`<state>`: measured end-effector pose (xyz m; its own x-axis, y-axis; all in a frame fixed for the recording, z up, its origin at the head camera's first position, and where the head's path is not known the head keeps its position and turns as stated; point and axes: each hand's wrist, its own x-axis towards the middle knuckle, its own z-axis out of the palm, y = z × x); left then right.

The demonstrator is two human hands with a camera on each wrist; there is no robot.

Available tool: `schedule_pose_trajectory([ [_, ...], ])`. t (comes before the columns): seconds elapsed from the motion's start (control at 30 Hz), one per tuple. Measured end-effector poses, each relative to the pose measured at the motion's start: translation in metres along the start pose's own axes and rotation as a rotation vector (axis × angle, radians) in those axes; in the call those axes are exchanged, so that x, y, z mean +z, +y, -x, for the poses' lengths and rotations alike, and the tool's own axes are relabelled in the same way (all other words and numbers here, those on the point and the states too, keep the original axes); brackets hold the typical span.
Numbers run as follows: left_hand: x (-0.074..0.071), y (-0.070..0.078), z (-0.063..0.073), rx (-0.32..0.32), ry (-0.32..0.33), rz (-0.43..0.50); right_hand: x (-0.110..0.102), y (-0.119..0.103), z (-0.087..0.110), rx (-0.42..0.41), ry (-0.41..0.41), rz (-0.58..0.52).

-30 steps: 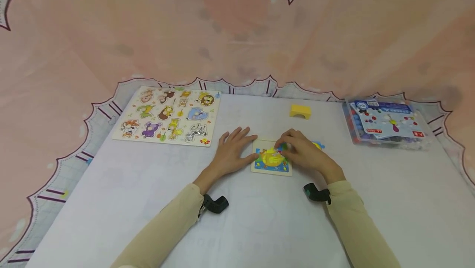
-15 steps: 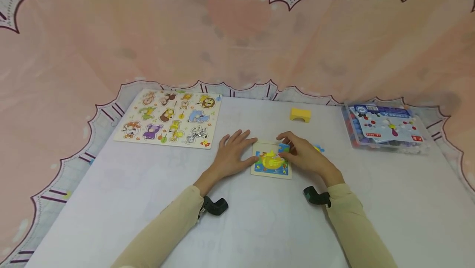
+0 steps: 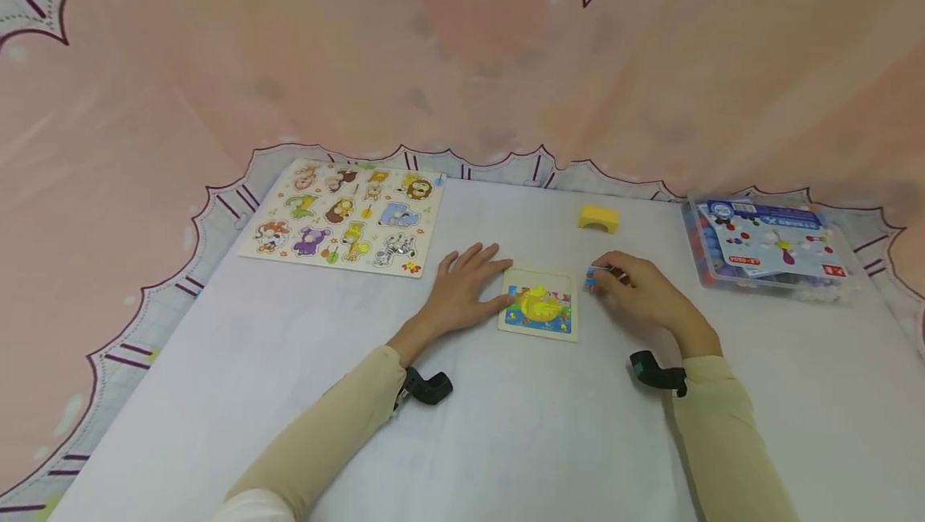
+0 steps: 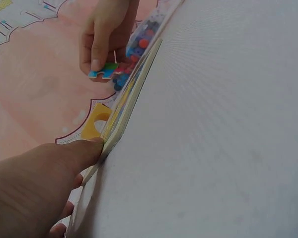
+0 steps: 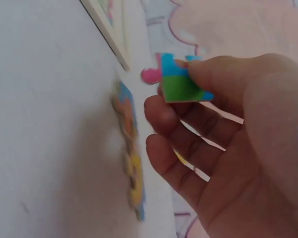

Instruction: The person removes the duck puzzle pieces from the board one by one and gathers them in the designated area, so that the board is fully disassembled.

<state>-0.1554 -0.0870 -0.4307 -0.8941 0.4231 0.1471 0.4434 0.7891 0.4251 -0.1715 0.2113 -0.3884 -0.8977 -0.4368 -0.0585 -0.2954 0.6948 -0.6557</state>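
Note:
A small wooden jigsaw board [image 3: 540,275] with a yellow duck picture lies flat in the middle of the table; its upper strip shows bare wood. My left hand [image 3: 466,293] spreads its fingers at the board's left side, thumb touching the edge. Just right of the board, my right hand [image 3: 643,291] pinches a jigsaw piece [image 5: 178,88] between thumb and fingers. This piece is blue and green with a pink tab, and it is held above the table. Below that hand, in the right wrist view, more jigsaw pieces [image 5: 131,153] lie on the table; in the head view the hand hides them.
A large animal puzzle board [image 3: 347,217] lies at the back left. Behind the right hand stands a yellow arch block [image 3: 598,218]. A clear plastic box [image 3: 776,245] of colourful parts sits at the back right. A patterned cloth [image 3: 462,64] hangs behind the white table.
My right hand has drawn away rightward from the duck board's upper right corner, taking the jigsaw piece with it. The left hand stays at the board's edge. The head view has shifted slightly.

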Motion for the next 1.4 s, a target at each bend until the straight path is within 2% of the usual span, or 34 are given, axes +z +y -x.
schedule_pose_trajectory([
  [0.2,0.002,0.003,-0.004,-0.006,-0.035,-0.009,-0.017,0.018,0.011,0.038,0.027,-0.002],
  [0.37,0.001,0.004,-0.004,-0.010,-0.018,-0.011,-0.027,0.029,0.017,0.070,0.063,-0.010],
  [0.57,-0.003,0.000,0.001,-0.032,-0.012,-0.009,-0.034,0.036,0.018,0.118,0.047,-0.023],
  [0.83,-0.001,0.002,-0.003,0.000,0.003,0.008,-0.044,0.042,0.027,0.143,0.046,-0.009],
  [1.17,0.001,0.002,0.001,-0.007,-0.004,0.013,-0.040,0.044,0.029,0.233,0.011,0.012],
  [1.4,0.001,0.002,-0.003,0.012,0.016,0.016,-0.038,0.044,0.025,0.250,0.043,0.074],
])
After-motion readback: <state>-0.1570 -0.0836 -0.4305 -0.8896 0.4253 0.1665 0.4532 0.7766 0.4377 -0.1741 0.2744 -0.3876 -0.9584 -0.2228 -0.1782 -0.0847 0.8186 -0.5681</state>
